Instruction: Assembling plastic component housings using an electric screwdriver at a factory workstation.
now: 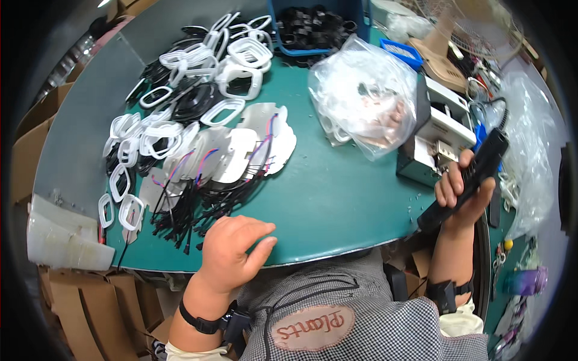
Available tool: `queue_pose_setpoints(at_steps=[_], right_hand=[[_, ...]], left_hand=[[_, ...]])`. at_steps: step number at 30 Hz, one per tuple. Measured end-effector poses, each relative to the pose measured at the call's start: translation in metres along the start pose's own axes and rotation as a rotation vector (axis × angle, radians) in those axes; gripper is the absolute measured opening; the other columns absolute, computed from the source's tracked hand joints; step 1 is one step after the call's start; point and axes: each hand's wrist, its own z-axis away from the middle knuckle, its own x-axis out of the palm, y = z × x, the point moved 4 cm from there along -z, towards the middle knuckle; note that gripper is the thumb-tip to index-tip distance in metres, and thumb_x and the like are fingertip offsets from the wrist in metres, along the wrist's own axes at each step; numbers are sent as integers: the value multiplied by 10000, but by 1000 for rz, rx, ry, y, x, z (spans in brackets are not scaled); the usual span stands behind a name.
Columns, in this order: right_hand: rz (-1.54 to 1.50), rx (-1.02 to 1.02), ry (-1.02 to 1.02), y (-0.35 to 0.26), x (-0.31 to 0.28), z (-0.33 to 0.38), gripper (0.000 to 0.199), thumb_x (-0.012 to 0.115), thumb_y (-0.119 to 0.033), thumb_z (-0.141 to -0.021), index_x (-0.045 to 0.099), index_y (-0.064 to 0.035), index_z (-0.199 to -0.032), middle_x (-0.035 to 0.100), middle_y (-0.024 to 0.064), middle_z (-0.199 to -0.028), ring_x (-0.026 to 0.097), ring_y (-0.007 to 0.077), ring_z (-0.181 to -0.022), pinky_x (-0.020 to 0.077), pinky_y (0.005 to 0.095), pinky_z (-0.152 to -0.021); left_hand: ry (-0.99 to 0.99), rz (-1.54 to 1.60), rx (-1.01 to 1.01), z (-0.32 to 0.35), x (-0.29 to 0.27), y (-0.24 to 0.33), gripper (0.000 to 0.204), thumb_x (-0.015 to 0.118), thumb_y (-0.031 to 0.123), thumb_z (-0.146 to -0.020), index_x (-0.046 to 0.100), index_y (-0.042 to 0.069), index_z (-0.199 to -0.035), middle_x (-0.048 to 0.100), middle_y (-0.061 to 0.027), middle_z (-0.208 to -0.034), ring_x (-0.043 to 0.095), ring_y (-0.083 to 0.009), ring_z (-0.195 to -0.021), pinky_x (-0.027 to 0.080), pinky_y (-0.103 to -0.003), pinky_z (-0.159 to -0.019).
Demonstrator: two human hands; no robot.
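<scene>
Blue bin (305, 53) holds black parts (313, 28); right hand (463, 195) grips corded screwdriver (487, 157), left hand (233, 249) slightly parted.

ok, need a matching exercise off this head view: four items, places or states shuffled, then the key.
Column 1
1. black handheld tool
2. left hand
3. blue bin
4. clear plastic bag

Column 2
A. at the top of the picture, with black parts inside
B. see-through, on the green table
C. gripped in the right hand
D. thumb and fingertips apart, nothing visible held

Pairs: 1-C, 2-D, 3-A, 4-B
</scene>
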Motion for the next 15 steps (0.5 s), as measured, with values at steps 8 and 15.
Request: queue_pose_setpoints(at_steps=[8, 15], right_hand=[[131, -106, 56, 61, 79, -25, 722, 853, -459, -696, 430, -51, -1116, 553, 53, -739, 589, 167, -566, 531, 309, -542], [170, 18, 160, 97, 63, -29, 635, 829, -327, -766, 418, -45, -1159, 549, 62, -758, 584, 171, -591, 529, 340, -581]], left_hand=[[77, -150, -65, -28, -53, -22, 194, 734, 88, -743, 683, 43, -925, 686, -106, -847, 648, -285, -744, 499, -358, -664], [79, -297, -458, -70, -98, -93, 287, 697, 242, -811, 697, 62, -1034, 675, -142, -942, 650, -315, -862, 519, -389, -773]])
